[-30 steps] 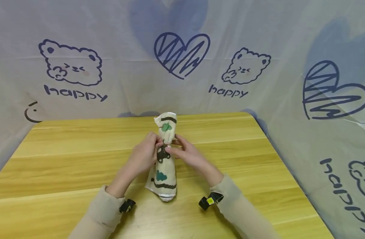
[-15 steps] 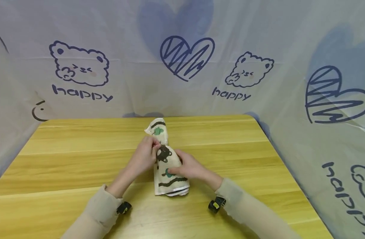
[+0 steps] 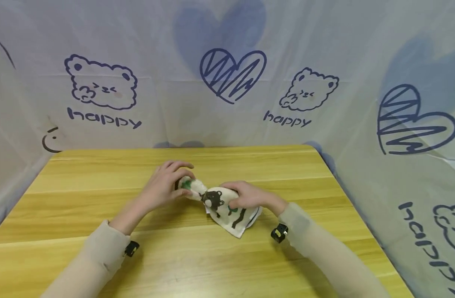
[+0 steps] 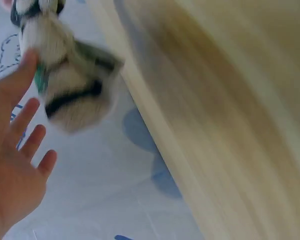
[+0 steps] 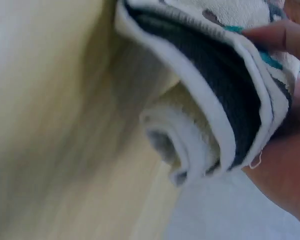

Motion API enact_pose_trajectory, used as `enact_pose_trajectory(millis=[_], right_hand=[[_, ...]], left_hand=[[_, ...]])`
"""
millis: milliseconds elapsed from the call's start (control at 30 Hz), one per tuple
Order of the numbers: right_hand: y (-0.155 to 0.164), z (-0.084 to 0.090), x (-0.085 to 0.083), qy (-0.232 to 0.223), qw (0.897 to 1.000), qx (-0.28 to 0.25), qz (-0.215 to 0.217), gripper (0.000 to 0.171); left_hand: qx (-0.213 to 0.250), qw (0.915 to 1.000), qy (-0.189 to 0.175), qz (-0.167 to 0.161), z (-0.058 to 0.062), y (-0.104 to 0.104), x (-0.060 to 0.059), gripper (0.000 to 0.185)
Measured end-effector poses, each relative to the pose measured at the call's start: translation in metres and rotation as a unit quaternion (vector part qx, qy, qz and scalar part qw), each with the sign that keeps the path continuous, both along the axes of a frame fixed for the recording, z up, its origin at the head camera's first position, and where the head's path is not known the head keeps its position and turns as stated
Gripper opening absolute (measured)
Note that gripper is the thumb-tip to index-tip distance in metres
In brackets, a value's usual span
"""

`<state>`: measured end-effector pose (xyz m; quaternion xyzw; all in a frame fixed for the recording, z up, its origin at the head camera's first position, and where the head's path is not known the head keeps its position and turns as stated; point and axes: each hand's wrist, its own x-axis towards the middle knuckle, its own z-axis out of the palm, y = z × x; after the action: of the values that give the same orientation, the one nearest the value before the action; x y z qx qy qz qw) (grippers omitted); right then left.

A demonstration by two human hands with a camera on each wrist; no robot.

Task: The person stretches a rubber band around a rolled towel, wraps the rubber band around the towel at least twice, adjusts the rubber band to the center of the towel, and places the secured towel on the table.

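Note:
A cream towel (image 3: 234, 213) with a brown bear and green patches is gathered tight at its middle, so it flares at both ends. It lies slanted across the space between the hands. My right hand (image 3: 247, 194) grips its wider end, thumb on the printed face; in the right wrist view the towel's rolled, white-edged layers (image 5: 190, 75) show. Around the narrower end, my left hand (image 3: 164, 186) spreads its fingers without gripping. In the left wrist view that towel end (image 4: 65, 75) hangs beside the left hand (image 4: 15, 165), the thumb tip overlapping its edge.
A wooden table (image 3: 197, 265) lies under the hands. Behind it and to the right hangs a pale cloth (image 3: 167, 37) printed with bears, hearts and lettering. Both wrists carry small black cameras (image 3: 279, 233).
The towel has swung from upright in view to slanted, its wide end now to the right with the right hand. My left hand has left the gathered middle and opened around the narrow end.

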<state>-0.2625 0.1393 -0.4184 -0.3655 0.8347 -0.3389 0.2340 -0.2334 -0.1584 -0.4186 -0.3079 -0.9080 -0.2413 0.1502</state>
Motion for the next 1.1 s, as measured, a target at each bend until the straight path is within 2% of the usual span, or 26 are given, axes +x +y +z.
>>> enact_pose_trajectory(millis=[67, 133, 200, 267, 300, 433, 567, 633, 733, 800, 867, 967, 1033, 1100], right_hand=[[-0.001, 0.000, -0.008, 0.023, 0.999, 0.021, 0.022, 0.061], [-0.002, -0.001, -0.014, 0.037, 0.998, 0.039, 0.030, 0.064], [-0.003, -0.004, -0.018, 0.051, 0.997, 0.055, 0.026, 0.065], [-0.002, -0.009, -0.019, 0.073, 0.995, 0.070, 0.015, 0.066], [-0.001, -0.010, -0.018, 0.087, 0.993, 0.080, 0.008, 0.066], [0.007, -0.017, -0.011, 0.154, 0.981, 0.120, -0.008, 0.071], [0.014, -0.022, -0.002, 0.206, 0.963, 0.172, -0.010, 0.096], [0.016, -0.024, 0.001, 0.218, 0.957, 0.191, -0.012, 0.102], [0.016, -0.025, 0.000, 0.227, 0.953, 0.199, -0.014, 0.098], [0.016, -0.025, -0.003, 0.257, 0.946, 0.198, -0.009, 0.091], [0.018, -0.027, -0.006, 0.310, 0.932, 0.189, -0.004, 0.082], [0.022, -0.030, -0.012, 0.416, 0.895, 0.159, -0.008, 0.064], [0.024, -0.033, -0.015, 0.466, 0.874, 0.137, -0.018, 0.057], [0.026, -0.035, -0.017, 0.488, 0.863, 0.127, -0.022, 0.053]], left_hand=[[-0.031, 0.9982, -0.049, -0.012, 0.000, -0.006, -0.003, 0.046], [-0.050, 0.9921, -0.113, -0.020, -0.002, -0.011, -0.005, 0.049], [-0.065, 0.9844, -0.162, -0.020, -0.006, -0.014, -0.007, 0.051], [-0.074, 0.9775, -0.197, -0.014, -0.011, -0.017, -0.008, 0.050], [-0.079, 0.9763, -0.201, -0.013, -0.014, -0.018, -0.008, 0.050], [-0.090, 0.9768, -0.194, -0.010, -0.023, -0.022, -0.005, 0.053], [-0.108, 0.9803, -0.165, -0.017, -0.028, -0.025, 0.001, 0.064], [-0.120, 0.9810, -0.150, -0.023, -0.029, -0.027, 0.002, 0.068], [-0.131, 0.9813, -0.136, -0.037, -0.031, -0.028, 0.003, 0.066], [-0.130, 0.9816, -0.134, -0.042, -0.031, -0.029, 0.003, 0.062], [-0.123, 0.9829, -0.130, -0.045, -0.031, -0.031, 0.004, 0.058], [-0.109, 0.9869, -0.113, -0.038, -0.031, -0.034, 0.003, 0.051], [-0.102, 0.9896, -0.096, -0.032, -0.031, -0.035, 0.002, 0.047], [-0.109, 0.9902, -0.082, -0.031, -0.030, -0.036, 0.000, 0.045]])
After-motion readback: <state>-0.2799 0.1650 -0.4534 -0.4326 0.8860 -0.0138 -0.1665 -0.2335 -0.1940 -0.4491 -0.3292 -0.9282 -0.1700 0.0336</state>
